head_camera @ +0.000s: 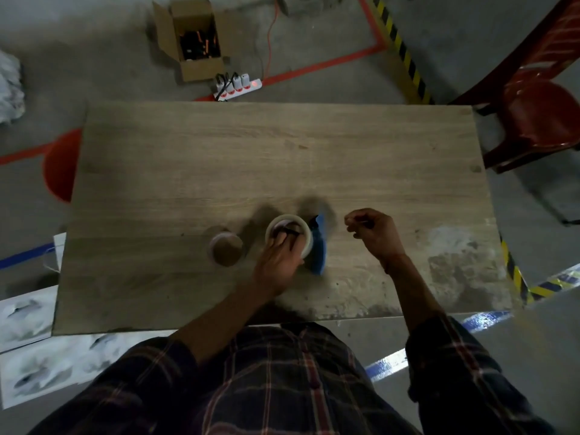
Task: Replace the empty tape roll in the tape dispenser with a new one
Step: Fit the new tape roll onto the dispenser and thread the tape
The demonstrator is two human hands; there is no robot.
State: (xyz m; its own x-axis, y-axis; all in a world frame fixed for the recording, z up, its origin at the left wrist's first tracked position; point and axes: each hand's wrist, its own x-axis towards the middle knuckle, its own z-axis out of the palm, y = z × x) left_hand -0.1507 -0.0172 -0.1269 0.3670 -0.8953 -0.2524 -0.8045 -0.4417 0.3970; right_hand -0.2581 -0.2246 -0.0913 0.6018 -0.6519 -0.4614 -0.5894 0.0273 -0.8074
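Note:
A blue tape dispenser (318, 246) lies on the wooden table (219, 158) near its front middle. A pale tape roll (306, 233) sits against the dispenser's left side. My left hand (277, 265) grips this roll, with fingers reaching into its centre. A second roll (225, 248), thin with a brown cardboard core, lies flat on the table just to the left. My right hand (375, 230) hovers to the right of the dispenser, fingers loosely curled and thumb pinched to forefinger; whether it holds anything is unclear.
A red plastic chair (539, 120) stands at the table's far right corner and a red stool (59, 164) at its left edge. On the floor beyond lie an open cardboard box (191, 36) and a power strip (237, 86). White sheets (31, 356) lie at lower left.

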